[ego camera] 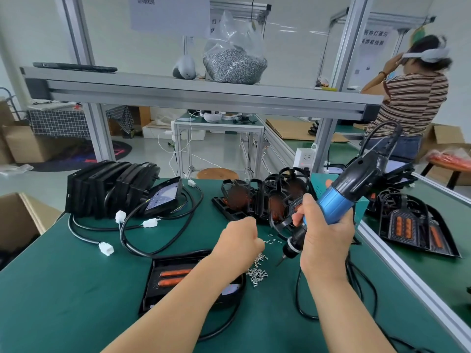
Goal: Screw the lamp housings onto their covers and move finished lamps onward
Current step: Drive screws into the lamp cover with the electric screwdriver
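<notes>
Lamp [168, 278] flat on the green table [63, 289], near the front edge, 2 orange strips facing up, and the left forearm crosses right over it. Just beside its right end sits a loose pile of screws [258, 273], with a few more scattered beyond. The left hand [239, 240] hovers there, fingers curled tight into a fist, knuckles up; anything inside it is hidden. The right hand [327, 240] has all its fingers wrapped round the blue electric screwdriver [334, 207], tilted, bit aimed down and left, near the screws. Behind the hands, black covers [260, 200] stand in a row. Far left, a stack of black housings [107, 187] with cables and white plugs trailing out. Up on the shelf [178, 91], a clear bag of screws [234, 63]. Off to the right, more lamps [418, 225] on the neighbouring bench.
</notes>
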`<action>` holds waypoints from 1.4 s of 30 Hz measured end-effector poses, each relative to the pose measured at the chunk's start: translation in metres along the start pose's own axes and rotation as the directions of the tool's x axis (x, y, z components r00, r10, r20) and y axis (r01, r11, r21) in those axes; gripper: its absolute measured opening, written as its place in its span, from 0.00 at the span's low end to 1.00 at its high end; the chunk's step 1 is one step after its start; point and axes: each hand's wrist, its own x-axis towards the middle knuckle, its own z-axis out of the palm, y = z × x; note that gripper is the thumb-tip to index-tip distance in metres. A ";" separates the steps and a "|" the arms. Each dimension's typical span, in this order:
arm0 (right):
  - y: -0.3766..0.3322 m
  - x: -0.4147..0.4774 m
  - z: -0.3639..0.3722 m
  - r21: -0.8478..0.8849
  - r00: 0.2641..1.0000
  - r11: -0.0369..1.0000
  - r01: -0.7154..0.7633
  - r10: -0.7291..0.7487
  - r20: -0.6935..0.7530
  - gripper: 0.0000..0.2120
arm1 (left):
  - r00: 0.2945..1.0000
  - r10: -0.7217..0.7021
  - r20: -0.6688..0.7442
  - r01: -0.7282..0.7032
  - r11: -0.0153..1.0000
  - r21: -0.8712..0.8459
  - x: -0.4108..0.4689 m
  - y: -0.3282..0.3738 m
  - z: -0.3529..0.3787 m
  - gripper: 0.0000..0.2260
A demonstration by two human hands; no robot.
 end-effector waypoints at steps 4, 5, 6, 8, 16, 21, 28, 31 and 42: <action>0.000 0.004 0.008 0.096 0.998 0.995 -0.030 0.035 -0.051 0.14 | 0.991 -0.067 -0.118 0.027 0.948 -0.318 -0.025 -0.012 -0.019 0.02; -0.001 0.006 0.010 0.131 0.996 0.991 -0.035 0.045 -0.072 0.16 | 0.988 -0.084 -0.127 0.021 0.903 -0.429 -0.031 -0.016 -0.022 0.03; -0.003 0.007 0.012 0.172 0.994 0.984 -0.045 0.061 -0.092 0.19 | 0.988 -0.104 -0.113 0.022 0.826 -0.563 -0.035 -0.020 -0.024 0.04; -0.007 0.009 0.017 0.255 0.990 0.965 -0.055 0.086 -0.112 0.22 | 0.991 -0.131 -0.034 0.054 0.609 -0.791 -0.042 -0.028 -0.028 0.06; -0.028 0.010 0.046 0.465 0.995 0.884 -0.055 0.089 -0.051 0.14 | 0.963 -0.099 0.250 0.263 0.146 -0.954 -0.046 -0.031 -0.045 0.06; -0.032 0.008 0.058 0.447 0.998 0.894 -0.037 0.054 -0.025 0.14 | 0.937 -0.021 0.348 0.348 0.087 -0.933 -0.051 -0.025 -0.047 0.06; -0.032 0.003 0.063 0.416 1.000 0.909 -0.018 0.020 -0.001 0.19 | 0.895 -0.107 0.433 0.429 -0.061 -0.901 -0.053 -0.016 -0.042 0.06; -0.031 0.002 0.064 0.405 1.000 0.914 -0.008 0.004 0.010 0.20 | 0.887 -0.126 0.445 0.438 -0.078 -0.895 -0.053 -0.015 -0.041 0.09; -0.030 0.001 0.065 0.377 1.000 0.926 0.010 -0.015 0.013 0.28 | 0.890 -0.103 0.444 0.444 -0.023 -0.896 -0.057 -0.018 -0.034 0.09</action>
